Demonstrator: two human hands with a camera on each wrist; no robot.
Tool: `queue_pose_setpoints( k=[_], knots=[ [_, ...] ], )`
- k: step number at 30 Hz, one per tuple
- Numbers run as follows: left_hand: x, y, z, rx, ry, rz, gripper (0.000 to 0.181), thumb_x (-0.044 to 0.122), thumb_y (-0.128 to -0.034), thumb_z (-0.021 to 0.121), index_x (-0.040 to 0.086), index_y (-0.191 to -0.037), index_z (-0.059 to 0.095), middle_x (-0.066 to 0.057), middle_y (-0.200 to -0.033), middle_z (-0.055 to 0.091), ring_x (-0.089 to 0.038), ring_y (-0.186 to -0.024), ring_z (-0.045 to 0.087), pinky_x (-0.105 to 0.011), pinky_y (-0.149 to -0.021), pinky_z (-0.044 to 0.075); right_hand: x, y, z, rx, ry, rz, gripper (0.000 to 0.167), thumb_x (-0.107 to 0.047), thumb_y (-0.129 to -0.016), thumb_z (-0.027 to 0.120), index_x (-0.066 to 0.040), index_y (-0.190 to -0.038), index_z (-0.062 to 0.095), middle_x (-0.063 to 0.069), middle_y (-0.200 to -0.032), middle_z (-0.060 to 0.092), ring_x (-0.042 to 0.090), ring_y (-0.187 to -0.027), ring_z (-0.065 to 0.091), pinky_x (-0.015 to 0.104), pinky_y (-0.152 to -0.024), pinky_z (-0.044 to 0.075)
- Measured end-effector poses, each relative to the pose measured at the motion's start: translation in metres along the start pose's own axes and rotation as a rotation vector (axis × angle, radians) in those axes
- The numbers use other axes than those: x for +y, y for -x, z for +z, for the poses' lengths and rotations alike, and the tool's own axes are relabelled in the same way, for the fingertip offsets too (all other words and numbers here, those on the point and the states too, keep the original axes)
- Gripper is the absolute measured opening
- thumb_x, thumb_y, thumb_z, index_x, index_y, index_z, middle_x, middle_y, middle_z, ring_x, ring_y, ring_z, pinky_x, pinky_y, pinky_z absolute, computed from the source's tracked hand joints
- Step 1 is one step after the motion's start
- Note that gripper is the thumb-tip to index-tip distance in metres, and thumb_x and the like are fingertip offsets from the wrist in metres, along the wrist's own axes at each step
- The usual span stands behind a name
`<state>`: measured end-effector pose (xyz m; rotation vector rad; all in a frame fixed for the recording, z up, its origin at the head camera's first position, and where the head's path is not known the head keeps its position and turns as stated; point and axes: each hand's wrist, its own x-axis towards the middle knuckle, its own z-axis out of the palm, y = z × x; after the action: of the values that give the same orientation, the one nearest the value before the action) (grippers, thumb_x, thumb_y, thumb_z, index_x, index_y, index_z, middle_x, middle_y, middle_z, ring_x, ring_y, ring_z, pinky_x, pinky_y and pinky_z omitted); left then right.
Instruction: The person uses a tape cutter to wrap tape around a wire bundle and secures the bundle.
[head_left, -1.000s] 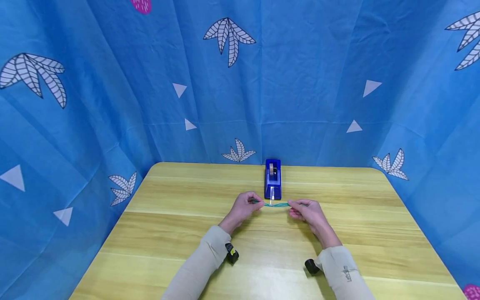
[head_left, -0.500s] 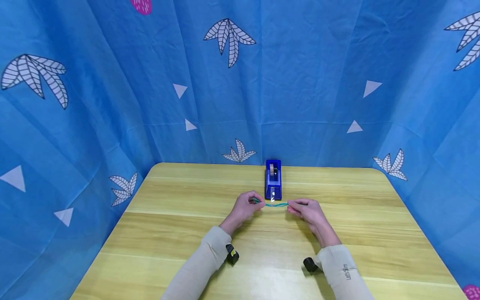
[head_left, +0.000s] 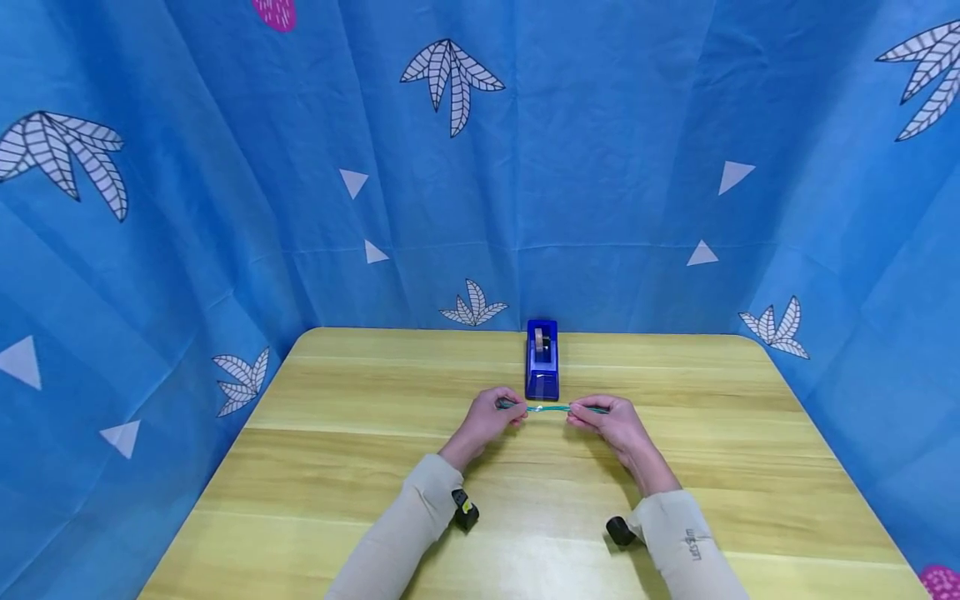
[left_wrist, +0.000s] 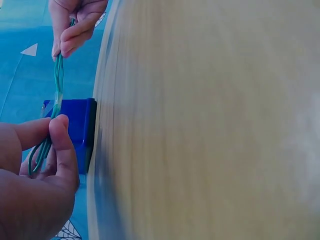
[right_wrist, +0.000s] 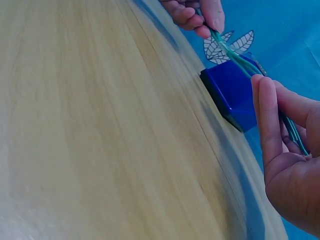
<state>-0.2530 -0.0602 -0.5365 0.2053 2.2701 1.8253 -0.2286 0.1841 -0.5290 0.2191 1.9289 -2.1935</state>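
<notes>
A thin bundle of green cord (head_left: 557,408) is stretched level between both hands, just in front of the blue tape dispenser (head_left: 542,385). My left hand (head_left: 489,422) pinches its left part between thumb and fingers; loops of the cord (left_wrist: 41,154) show under that grip in the left wrist view. The right part is pinched by my right hand (head_left: 617,425), with its end (right_wrist: 296,134) running back into the palm. Around the middle of the bundle, nearer the left hand, sits a piece of clear tape (left_wrist: 57,98). Fingers hide the rest of the cord.
The dispenser, with a tape roll (head_left: 538,340) in it, stands near the back edge of the wooden table (head_left: 375,392). Behind and at both sides hangs a blue patterned curtain (head_left: 600,167). Small black cameras (head_left: 620,531) are worn at both wrists.
A strip of clear tape ran from the dispenser to the cord; now it is apart from the dispenser and on the cord. The bundle looks straighter. Both hands have barely moved.
</notes>
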Motion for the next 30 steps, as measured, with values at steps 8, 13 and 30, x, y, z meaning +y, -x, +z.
queue_pose_setpoints(
  k=[8, 13, 30],
  knots=[
    [0.0027, 0.0018, 0.0007, 0.028, -0.008, 0.024, 0.007, 0.007, -0.0957, 0.073, 0.001, -0.100, 0.072, -0.007, -0.090, 0.075, -0.018, -0.077, 0.068, -0.027, -0.072, 0.058, 0.0013, -0.0021, 0.0021, 0.008, 0.007, 0.019, 0.033, -0.010, -0.101, 0.068, 0.011, -0.126, 0.063, 0.012, -0.101, 0.077, 0.015, -0.088, 0.077, 0.029, -0.087, 0.062],
    [0.0042, 0.0027, 0.0015, 0.040, -0.013, 0.043, 0.005, 0.005, -0.0950, 0.073, 0.001, -0.098, 0.072, -0.009, -0.090, 0.074, -0.020, -0.079, 0.068, -0.028, -0.073, 0.058, 0.0001, -0.0035, 0.0041, -0.004, 0.048, 0.040, 0.044, -0.021, -0.102, 0.068, 0.011, -0.130, 0.060, 0.013, -0.100, 0.076, 0.017, -0.087, 0.075, 0.027, -0.083, 0.063],
    [0.0037, 0.0019, 0.0032, 0.081, -0.046, 0.036, 0.006, 0.006, -0.0928, 0.075, 0.005, -0.098, 0.072, -0.003, -0.094, 0.071, -0.014, -0.083, 0.064, -0.029, -0.075, 0.058, 0.0012, -0.0022, 0.0005, -0.047, 0.009, 0.010, 0.027, -0.001, -0.098, 0.069, 0.013, -0.121, 0.067, 0.017, -0.105, 0.077, 0.015, -0.086, 0.077, 0.026, -0.083, 0.062]
  ],
)
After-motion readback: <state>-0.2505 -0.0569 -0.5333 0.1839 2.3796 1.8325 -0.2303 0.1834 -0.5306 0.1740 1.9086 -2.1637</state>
